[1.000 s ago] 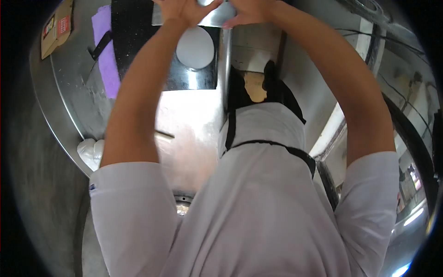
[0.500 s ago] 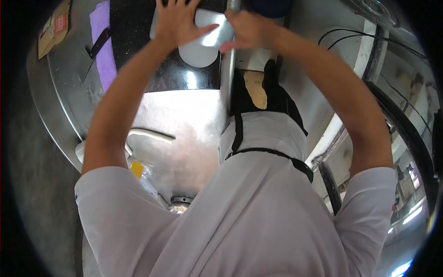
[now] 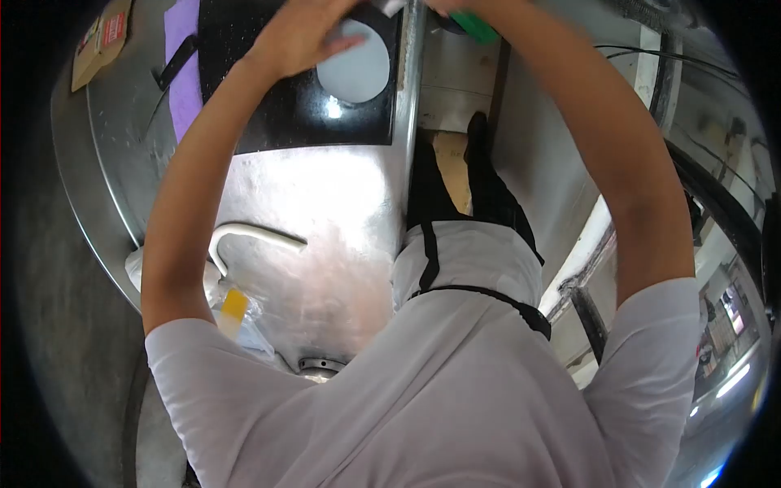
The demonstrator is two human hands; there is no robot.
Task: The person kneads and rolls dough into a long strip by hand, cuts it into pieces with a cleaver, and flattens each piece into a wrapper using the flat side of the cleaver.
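Note:
A thin, round, pale grey disc [image 3: 354, 69] lies flat on a glossy black board [image 3: 301, 126]. My left hand [image 3: 305, 34] is over the board at the top of the view. Its thumb is stretched out, apart from the fingers, and reaches over the disc's upper left edge; the fingertips run towards the top edge. A small shiny whitish piece [image 3: 390, 6] shows between the two hands, mostly cut off. Only a sliver of my right hand [image 3: 446, 5] remains at the top edge, its fingers out of view. Something green [image 3: 474, 27] shows just below the right wrist.
A purple cloth [image 3: 184, 81] lies left of the board with a black-handled tool [image 3: 176, 65] across it. A cardboard box [image 3: 102, 45] stands farther left. On the metal table [image 3: 325, 211] are a white curved tube [image 3: 252, 233] and a yellow item [image 3: 234, 303] in clear plastic.
Both hands have moved up, the right almost out of view. The shiny silvery plate beneath them has left the disc, which now shows more fully. The green thing has come into view.

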